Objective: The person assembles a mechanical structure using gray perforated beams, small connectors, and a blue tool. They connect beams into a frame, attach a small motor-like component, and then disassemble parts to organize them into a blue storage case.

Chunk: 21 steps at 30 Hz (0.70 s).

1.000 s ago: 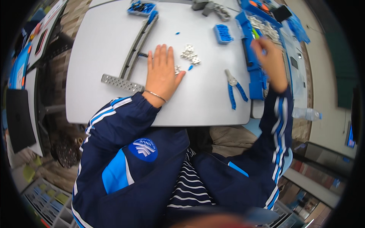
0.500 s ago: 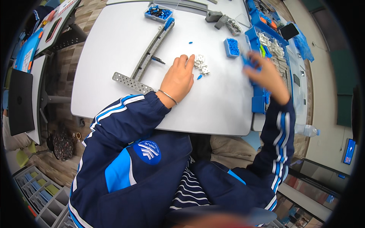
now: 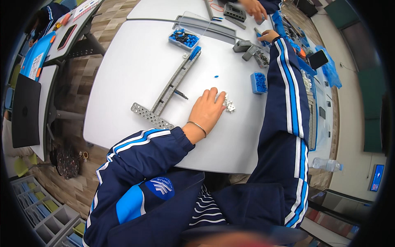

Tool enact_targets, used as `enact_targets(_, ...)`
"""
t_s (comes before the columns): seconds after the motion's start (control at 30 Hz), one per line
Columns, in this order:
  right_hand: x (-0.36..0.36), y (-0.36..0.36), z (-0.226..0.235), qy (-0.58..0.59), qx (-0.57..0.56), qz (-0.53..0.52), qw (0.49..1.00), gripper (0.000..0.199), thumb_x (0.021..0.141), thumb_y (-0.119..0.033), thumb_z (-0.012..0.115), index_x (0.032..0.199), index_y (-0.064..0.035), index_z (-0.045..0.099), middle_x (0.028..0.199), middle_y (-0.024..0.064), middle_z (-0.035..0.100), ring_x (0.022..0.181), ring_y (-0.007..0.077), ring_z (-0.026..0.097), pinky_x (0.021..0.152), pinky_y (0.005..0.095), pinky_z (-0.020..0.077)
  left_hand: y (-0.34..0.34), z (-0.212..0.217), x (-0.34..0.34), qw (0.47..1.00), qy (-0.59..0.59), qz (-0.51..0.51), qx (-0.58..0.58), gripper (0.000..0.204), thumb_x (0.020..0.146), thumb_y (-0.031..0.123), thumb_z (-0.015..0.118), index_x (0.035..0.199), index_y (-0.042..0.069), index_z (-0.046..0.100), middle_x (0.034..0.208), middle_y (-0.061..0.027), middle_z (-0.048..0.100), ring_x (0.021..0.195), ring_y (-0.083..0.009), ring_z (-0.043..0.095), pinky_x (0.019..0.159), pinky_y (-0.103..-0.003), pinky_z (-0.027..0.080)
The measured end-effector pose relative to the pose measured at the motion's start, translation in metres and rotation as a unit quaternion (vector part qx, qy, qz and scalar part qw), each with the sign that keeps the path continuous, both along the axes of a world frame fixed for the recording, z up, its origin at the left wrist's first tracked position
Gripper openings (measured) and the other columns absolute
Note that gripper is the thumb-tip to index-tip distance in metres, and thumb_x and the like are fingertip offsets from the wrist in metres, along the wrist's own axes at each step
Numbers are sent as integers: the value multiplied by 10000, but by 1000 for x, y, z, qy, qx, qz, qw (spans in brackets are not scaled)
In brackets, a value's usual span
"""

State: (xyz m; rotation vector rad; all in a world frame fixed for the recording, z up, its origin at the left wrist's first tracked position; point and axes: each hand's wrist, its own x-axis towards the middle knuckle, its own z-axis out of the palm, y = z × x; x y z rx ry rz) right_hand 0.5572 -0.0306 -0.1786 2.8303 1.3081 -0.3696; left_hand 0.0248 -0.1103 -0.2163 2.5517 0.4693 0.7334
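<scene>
My left hand (image 3: 207, 110) lies flat on the white table (image 3: 131, 70), fingers spread, its fingertips on a small pile of silver metal brackets (image 3: 228, 105). To its left lies a long grey perforated beam (image 3: 175, 86) joined to a short perforated plate (image 3: 151, 116). My right arm stretches far forward. My right hand (image 3: 268, 36) is at the table's far right, next to grey blocks (image 3: 247, 47) and a blue piece; its fingers are too small to read. A small blue box of pins (image 3: 259, 82) sits beside my right sleeve.
A blue tray of small parts (image 3: 184, 38) and long grey beams (image 3: 214, 29) lie at the far edge. Another person's hand (image 3: 252, 6) works beyond them. A phone (image 3: 318, 59) and blue organisers lie right, a water bottle (image 3: 327, 164) lower right, a laptop (image 3: 24, 110) left.
My right arm has reached forward, from the blue organiser at the right to the far grey blocks. My left hand stays on the brackets. The view has tilted toward the far table.
</scene>
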Motion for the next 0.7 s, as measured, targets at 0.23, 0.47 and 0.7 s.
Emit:
enact_targets(0.23,-26,-16,25,-108,63,102,987,584,790,-469,827,1192,-54,746,1122,183,740,988,327,700,885,399,529,3,7,-3,997,-16,17,-72,453,909,110,706,1323,-6,562,1190,-176,562,1037,-356,580,875,-419,525)
enact_targets(0.47,-252,-117,82,141,164,308,926,536,851,-391,847,1281,-102,709,1151,107,734,1032,242,693,885,326,571,8,24,-31,993,48,-40,-102,603,814,85,789,1335,-69,526,1233,-214,552,1139,-383,571,979,-423,502)
enact_targets(0.7,-356,-174,17,144,122,340,921,572,806,-119,849,1332,-179,632,1240,143,531,1100,339,621,946,387,539,16,16,-24,996,19,-19,-83,526,813,57,771,1305,25,589,1129,-164,566,1008,-344,634,885,-407,539)
